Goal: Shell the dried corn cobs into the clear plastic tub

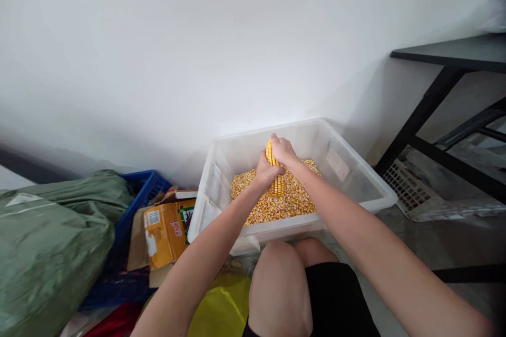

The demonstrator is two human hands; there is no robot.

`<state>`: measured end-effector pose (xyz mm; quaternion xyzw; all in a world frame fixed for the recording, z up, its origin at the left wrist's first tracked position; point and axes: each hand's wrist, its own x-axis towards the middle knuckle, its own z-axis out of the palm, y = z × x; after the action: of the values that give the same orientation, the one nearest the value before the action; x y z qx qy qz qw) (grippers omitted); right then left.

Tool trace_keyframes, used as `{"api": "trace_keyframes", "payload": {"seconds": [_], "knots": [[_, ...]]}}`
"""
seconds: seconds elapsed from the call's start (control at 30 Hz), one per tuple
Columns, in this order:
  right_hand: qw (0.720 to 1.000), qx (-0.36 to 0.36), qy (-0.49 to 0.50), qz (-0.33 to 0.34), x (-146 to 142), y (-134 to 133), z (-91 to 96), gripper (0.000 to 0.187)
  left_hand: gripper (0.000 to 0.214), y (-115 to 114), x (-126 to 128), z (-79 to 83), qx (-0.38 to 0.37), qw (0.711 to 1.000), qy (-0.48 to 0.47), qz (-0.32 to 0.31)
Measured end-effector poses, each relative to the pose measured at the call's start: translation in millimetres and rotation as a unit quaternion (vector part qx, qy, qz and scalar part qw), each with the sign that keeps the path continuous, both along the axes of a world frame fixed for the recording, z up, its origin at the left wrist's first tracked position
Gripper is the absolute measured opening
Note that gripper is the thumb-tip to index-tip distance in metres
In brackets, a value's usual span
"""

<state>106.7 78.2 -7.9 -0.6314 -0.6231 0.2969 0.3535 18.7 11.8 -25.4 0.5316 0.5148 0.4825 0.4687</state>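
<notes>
1. Our left hand (264, 172) clenches the corn cob (277, 187) nearly upright inside the clear plastic tub (316, 127), above the loose kernels (276, 208).
2. Our right hand (283, 150) grips the cob higher up, steadying it between both hands.

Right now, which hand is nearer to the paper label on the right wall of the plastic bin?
Right hand: it grips the top of the corn cob, left of the label. The left hand grips the cob lower, farther from the label.
</notes>
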Motion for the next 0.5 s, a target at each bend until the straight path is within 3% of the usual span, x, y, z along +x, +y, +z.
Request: {"api": "trace_keyframes", "payload": {"seconds": [0.33, 0.5], "knots": [[0.999, 0.033, -0.017, 0.007, 1.9, -0.5, 2.9, 0.070, 0.075, 0.6, 3.9, -1.2, 0.007, 0.999, -0.050, 0.017], [0.999, 0.031, -0.012, 0.017, 3.7, 3.0, -2.5, 0.061, 0.076, 2.0, -1.6, -7.5, -0.029, 0.997, -0.069, -0.002]]}}
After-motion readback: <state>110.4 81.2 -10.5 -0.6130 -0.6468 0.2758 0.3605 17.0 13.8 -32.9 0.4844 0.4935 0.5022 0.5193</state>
